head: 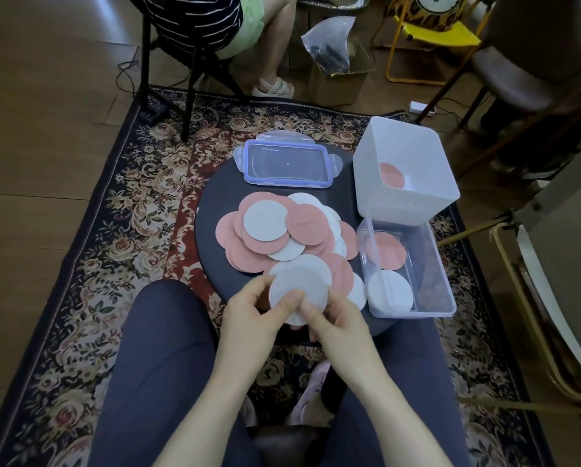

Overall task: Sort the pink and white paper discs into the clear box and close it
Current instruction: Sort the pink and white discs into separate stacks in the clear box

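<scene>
Down at the lower middle of the frame, both hands meet on one round white paper disc [298, 288] held just above the near edge of the small round dark table [215, 210]. The left hand [248, 315] pinches its lower left rim between thumb and curled fingers, and the right hand [339, 318] grips its lower right rim the same way.

Above them, at the centre of the frame, a loose heap of pink and white paper discs [282, 230] lies overlapping on the tabletop. To the right of the heap stands the clear rectangular plastic box [447, 288], open, with a pink disc in its far half and a white disc in its near half. Touching its far end, toward the upper right, is a taller frosted white plastic tub [376, 183] with one pink disc on its floor. The clear lid with a blue-violet rim [288, 163] lies flat on the table's far side, upper centre, apart from the box.

A flowered rug [113, 230] covers the floor beneath.
</scene>
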Motion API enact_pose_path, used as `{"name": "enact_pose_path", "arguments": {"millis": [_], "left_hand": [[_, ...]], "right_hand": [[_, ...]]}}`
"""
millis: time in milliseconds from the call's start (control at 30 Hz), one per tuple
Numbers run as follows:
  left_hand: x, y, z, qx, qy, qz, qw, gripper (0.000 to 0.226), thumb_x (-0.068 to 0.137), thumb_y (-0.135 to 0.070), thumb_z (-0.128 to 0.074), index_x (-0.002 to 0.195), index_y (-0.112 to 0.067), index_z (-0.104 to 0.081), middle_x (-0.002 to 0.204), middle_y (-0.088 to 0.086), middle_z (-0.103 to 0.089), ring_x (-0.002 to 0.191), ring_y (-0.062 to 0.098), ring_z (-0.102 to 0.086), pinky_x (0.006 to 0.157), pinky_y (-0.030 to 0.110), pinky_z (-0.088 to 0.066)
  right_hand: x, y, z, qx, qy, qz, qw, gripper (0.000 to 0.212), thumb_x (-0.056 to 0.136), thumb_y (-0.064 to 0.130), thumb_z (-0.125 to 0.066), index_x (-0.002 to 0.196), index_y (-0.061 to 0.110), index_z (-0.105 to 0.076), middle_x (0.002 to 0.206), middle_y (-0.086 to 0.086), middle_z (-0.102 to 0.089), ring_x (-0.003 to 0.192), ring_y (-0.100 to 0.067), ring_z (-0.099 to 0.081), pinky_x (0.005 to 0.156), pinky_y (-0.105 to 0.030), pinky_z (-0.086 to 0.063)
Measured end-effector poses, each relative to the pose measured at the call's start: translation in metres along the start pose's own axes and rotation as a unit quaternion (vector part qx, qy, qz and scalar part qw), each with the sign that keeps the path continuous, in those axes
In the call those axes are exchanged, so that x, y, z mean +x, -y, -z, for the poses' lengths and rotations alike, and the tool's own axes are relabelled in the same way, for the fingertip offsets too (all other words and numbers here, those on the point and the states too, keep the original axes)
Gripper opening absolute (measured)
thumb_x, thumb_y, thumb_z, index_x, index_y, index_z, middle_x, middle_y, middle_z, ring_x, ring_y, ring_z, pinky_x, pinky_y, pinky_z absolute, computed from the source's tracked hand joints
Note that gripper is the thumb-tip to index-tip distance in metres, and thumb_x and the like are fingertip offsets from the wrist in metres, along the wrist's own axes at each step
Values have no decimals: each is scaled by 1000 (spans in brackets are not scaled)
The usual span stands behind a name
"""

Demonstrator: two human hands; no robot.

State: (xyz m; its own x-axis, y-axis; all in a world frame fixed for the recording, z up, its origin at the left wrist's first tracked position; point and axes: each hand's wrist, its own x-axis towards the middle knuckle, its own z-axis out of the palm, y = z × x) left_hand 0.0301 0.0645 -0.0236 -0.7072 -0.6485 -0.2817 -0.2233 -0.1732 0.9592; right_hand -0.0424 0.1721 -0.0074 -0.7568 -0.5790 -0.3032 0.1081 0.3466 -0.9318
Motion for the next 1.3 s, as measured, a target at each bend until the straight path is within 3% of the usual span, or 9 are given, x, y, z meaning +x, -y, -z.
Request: {"name": "enact_pose_path", "arguments": {"millis": [133,233,367,567,733,933,1133,1233,1300], "left_hand": [[1,1,2,-56,-68,30,996,7,89,-14,-66,84,-10,-67,70,0,-68,53,12,-58,48,26,-46],[2,0,8,-122,-91,58,987,7,96,-12,-56,94,-8,-61,92,14,-70,69,26,-72,47,30,-55],[1,1,14,-133,-105,73,983,11,99,-8,-51,106,-12,-58,109,16,-64,74,30,-74,51,32,-58],[0,2,18,-145,-100,81,981,21,98,-2,-47,114,-11,-57,114,16,-63,78,31,-73,56,34,-60],[-2,0,18,-153,-89,78,981,20,99,-1,-46,111,-13,-56,113,17,-65,75,31,-74,58,37,-61],[-4,2,15,-154,-90,79,981,18,100,-7,-46,110,-13,-60,111,13,-66,86,34,-72,56,36,-60],[-9,-1,7,-195,-63,103,973,15,98,-18,-53,108,-12,-63,105,14,-69,85,27,-72,53,34,-58],[-11,-1,7,-191,-80,82,975,15,94,-9,-58,108,-13,-61,104,12,-70,87,28,-72,53,32,-57],[-9,-1,10,-196,-122,66,971,16,94,-6,-57,106,-17,-60,105,8,-68,88,25,-71,53,30,-58]], "right_hand": [[6,-8,-2,-75,-87,12,993,2,90,27,-62,90,27,-63,83,13,-66,69,-5,-56,69,-25,-45],[13,-5,-2,-194,-158,56,967,28,86,29,-64,112,31,-54,109,20,-49,84,-4,-52,75,-28,-45],[22,-4,-6,-296,-141,36,944,61,79,40,-70,131,29,-39,127,13,-33,107,-10,-48,70,-30,-39],[25,-7,-10,-192,-158,2,968,56,76,27,-74,122,31,-41,116,16,-39,97,-4,-43,74,-28,-36],[25,-9,-7,-40,-200,-14,979,29,89,13,-60,114,23,-50,105,9,-57,95,-10,-53,67,-6,-39],[21,-8,-2,72,-124,-63,988,11,95,21,-55,94,12,-61,52,-4,-54,38,-8,-39,40,-16,-31],[5,-11,-10,-67,-48,-54,995,48,79,53,-63,58,14,-43,44,1,-39,45,-14,-35,52,-29,-34],[4,-12,-13,-126,-88,-42,987,52,77,67,-54,61,18,-43,50,7,-44,52,-15,-41,57,-33,-39],[5,-10,-10,-185,-135,-14,973,33,85,59,-54,78,27,-55,70,13,-58,66,-10,-54,65,-33,-43]]}}
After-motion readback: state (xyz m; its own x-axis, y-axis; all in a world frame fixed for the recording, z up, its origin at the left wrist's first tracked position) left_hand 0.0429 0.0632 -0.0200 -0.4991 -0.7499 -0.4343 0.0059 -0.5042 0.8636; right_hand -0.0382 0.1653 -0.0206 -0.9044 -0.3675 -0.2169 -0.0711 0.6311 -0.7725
